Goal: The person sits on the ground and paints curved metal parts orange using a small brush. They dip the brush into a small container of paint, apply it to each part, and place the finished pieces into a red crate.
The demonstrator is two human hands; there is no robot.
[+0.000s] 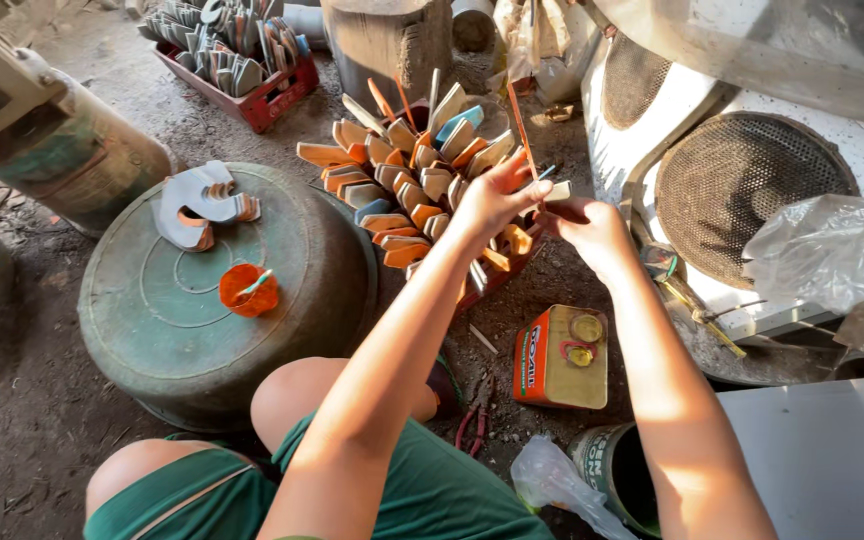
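- Your left hand [492, 200] and your right hand [592, 228] meet over the far right edge of the crate of small flat wooden pieces [422, 190], which sits on the dirt floor [12, 400].
- Your left hand is pinched shut on one small pale flat wooden piece [556, 190]. That piece sticks out to the right, just past your fingertips.
- Your right hand is curled narrow and touches the same piece from the right. You cannot tell if it grips it.
- The pieces in the crate are thin and flat, in orange, tan and pale wood, and one is blue. They stand packed close, too many to count.
- One big round green metal tub [212, 300] lies upside down left of the crate.
- One small orange cup [248, 290] stands on the tub, near its middle.
- One orange and gold tin can [562, 358] lies on the floor below your right hand.
- One red crate of grey pieces [237, 55] is far off, top left.
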